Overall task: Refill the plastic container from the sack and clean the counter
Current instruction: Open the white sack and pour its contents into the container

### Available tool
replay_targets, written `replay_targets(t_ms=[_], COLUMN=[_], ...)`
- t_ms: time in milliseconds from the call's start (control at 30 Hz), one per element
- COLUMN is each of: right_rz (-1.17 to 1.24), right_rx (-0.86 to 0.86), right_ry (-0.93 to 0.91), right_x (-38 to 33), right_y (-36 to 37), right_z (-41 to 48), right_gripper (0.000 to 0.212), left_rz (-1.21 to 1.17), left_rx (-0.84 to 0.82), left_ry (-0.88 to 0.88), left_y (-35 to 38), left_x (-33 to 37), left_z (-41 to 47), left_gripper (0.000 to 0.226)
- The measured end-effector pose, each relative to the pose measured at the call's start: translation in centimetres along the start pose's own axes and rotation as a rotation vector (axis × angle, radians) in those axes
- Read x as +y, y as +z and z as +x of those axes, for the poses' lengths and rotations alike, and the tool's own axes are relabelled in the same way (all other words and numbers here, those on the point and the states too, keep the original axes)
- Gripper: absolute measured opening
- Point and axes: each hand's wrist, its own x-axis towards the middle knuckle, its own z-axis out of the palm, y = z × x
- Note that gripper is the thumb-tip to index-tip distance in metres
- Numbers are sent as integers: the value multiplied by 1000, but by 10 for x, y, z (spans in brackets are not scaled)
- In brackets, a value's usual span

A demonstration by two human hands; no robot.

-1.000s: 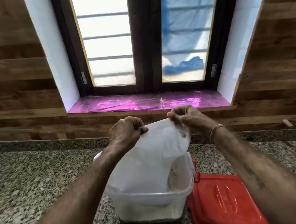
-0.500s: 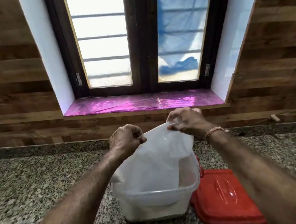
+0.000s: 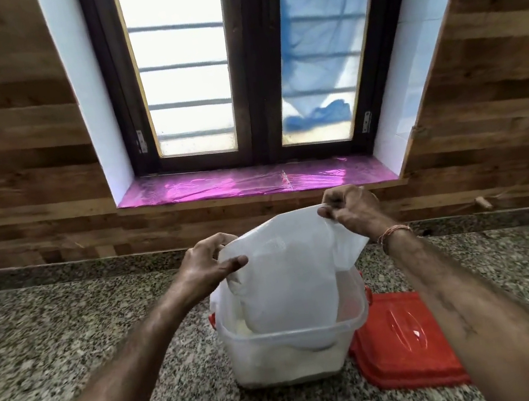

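Fingers (image 3: 327, 213) of right hand (image 3: 351, 212) pinch sack (image 3: 286, 283) top corner; left hand (image 3: 207, 264) grips opposite edge, thumb over. Sack's lower end sits inside plastic container (image 3: 282, 364). Red lid (image 3: 407, 344) just right of container.

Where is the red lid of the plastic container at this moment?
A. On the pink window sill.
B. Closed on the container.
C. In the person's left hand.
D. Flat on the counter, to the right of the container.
D: the red lid lies flat on the granite counter, right of the open plastic container, into which the sack hangs.
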Motion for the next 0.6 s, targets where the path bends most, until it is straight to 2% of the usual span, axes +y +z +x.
replay_targets(t_ms=[100,167,267,333,400,500,533,600], right_rz=[-12,-24,-86,-85,-29,112,179,279], right_rx=[5,-36,-96,-58,-7,19,24,34], right_ry=[-1,-60,-221,-240,-176,-107,-91,-59], right_x=[-6,-21,-58,-77,-81,-70,-67,-61], right_y=[-2,-3,10,22,26,24,22,16], right_z=[-6,-14,-24,-24,-18,-10,-7,-1], right_gripper=[25,12,39,37,24,17,15,12], left_rz=[-64,-43,-44,-47,-137,-281,-275,-229], left_rx=[158,213,239,256,244,121,85,52], left_ry=[-15,0,62,89,82,85,83,47], left_y=[5,6,11,14,15,14,15,19], left_x=[-4,-2,14,23,21,-2,-11,-26], left_z=[1,5,10,14,11,-3,-9,-21], left_gripper=[29,30,27,24,32,58,56,38])
